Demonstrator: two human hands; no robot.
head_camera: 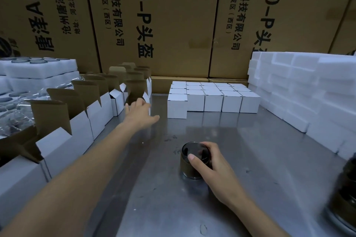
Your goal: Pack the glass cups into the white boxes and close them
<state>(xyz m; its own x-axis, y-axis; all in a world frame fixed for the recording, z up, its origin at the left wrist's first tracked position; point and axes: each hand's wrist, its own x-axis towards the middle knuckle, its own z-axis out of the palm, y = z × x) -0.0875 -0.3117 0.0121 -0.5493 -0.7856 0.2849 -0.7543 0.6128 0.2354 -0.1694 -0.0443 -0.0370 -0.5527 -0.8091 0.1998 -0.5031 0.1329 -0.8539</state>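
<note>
Head view, right hand (208,165): thumb and fingers curled round a dark glass cup (194,159), thumb tip laid over the near rim.
Head view, cup position: upright on the steel table (250,159), mouth up, long axis vertical, near the person and well apart from any box.
Head view, left hand (139,113): reached far forward, fingers at an open white box (134,94) at the far end of the left-hand row; whether they pinch the box or only touch it cannot be told.
Head view, open boxes (81,121): a row along the left edge, brown flaps standing up, mouths upward.
Head view, closed boxes (212,98): packed block at the far centre of the table.
Head view, foam stacks (308,86): white, along the right side.
Deciding relation: the box lies ahead and to the left of the held cup; the left hand is the nearer to it.
Judged next need: box brought beside the cup, or cup carried over, mouths kept vertical.
</note>
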